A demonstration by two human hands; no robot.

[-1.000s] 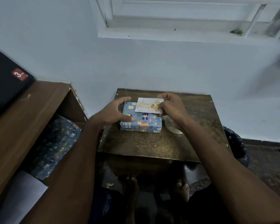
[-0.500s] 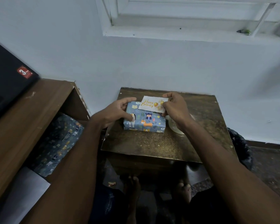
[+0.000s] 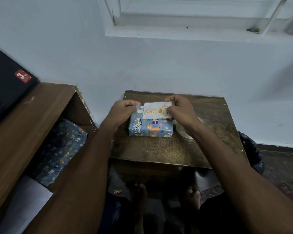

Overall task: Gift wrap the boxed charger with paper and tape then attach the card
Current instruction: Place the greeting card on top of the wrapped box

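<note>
On the table (image 3: 159, 149), the wrapped box (image 3: 149, 128) lies long axis left-right, the left hand (image 3: 123, 112) gripping its far-left corner while the right hand (image 3: 181, 110) pinches the card (image 3: 155, 112) by its right end, apparently resting on the box's far-right top.

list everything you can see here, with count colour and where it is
wrapped box: 1, blue animal-print paper, on the small table
birthday card: 1, white with gold lettering, on the box's far top
tape roll: 1, clear, right of the box, partly hidden
small table: 1, dark brown, centre
wrapping paper: 1, blue print, in the wooden shelf at left
wooden shelf: 1, brown, left
black box: 1, red sticker, on the shelf
left hand: grips the box's left end
right hand: pinches the card's right edge
</note>
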